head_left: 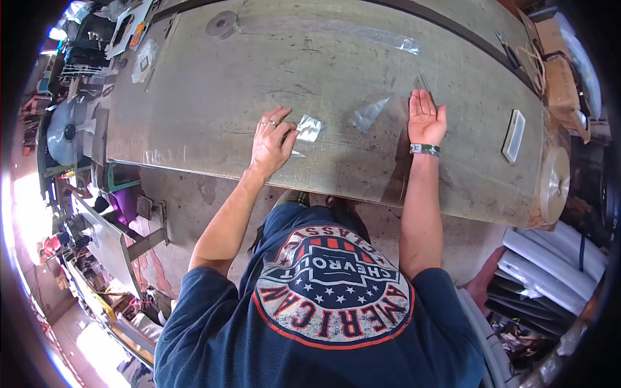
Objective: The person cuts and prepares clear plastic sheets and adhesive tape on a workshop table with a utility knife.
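Note:
My left hand (274, 139) is over the worktable (226, 84), its fingers bent and pinched at the left edge of a small shiny clear plastic piece (310, 128). A ring shows on one finger. To the right, my right hand (427, 119) lies palm up with its fingers stretched out and a patterned band at the wrist. A thin pointed tool (425, 85) lies just beyond those fingers, its lower part partly hidden. Between my hands, nearer the right one, is a larger clear plastic piece (370, 115), roughly triangular.
A tape roll (222, 24) sits at the far left, with a clear strip (323, 29) stretching right. A white rectangular block (514, 136) and a large clear roll (555, 186) are at right. Pliers (508, 50) and cardboard (560, 81) lie at the far right.

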Motion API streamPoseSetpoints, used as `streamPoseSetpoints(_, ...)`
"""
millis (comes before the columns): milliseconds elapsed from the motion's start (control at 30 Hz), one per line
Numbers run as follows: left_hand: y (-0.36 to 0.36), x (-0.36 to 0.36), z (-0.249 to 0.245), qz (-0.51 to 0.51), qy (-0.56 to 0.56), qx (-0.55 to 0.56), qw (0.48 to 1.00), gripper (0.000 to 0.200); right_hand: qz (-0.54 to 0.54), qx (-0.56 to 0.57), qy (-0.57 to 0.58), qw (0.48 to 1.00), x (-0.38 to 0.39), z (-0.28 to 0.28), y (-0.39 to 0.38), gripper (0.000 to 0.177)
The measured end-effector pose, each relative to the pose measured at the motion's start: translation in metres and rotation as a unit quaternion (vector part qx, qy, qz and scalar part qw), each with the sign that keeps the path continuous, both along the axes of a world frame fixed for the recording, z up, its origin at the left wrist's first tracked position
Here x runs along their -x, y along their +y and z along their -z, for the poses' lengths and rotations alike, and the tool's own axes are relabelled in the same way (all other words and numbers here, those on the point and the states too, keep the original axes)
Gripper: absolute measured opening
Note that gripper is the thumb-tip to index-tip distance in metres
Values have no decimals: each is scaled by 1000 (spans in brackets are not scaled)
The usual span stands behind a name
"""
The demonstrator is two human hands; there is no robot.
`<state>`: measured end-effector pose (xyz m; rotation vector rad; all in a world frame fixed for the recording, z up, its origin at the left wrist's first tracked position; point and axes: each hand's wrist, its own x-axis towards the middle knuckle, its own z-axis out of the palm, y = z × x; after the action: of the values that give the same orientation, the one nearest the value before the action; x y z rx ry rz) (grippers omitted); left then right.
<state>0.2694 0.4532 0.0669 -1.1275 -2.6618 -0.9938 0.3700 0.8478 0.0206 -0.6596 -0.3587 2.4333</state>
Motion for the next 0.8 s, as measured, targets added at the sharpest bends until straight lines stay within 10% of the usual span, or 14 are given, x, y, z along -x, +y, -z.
streamPoseSetpoints(67, 1, 8, 1, 4, -21, -6, 1000, 13, -45, 41, 9, 998, -3, -10, 0, 66)
streamPoseSetpoints(200, -2, 30, 2, 14, -67, -27, 997, 8, -228, -227, -44, 946, -1, -25, -22, 53)
streamPoseSetpoints(300, -7, 43, 3, 37, -85, -51, 994, 8, -282, -655, -250, 654, 26, -77, -130, 40)
streamPoseSetpoints(433, -5, 55, 6, 58, -116, -90, 987, 7, -278, -824, -260, 418, 55, -73, -196, 60)
streamPoseSetpoints(767, -5, 69, -22, 108, -130, -24, 985, 38, -233, -833, -234, 445, 70, -67, -197, 19)
streamPoseSetpoints(800, -6, 74, -19, 111, -121, -7, 986, 43, -278, -746, -259, 547, 71, -70, -192, 17)
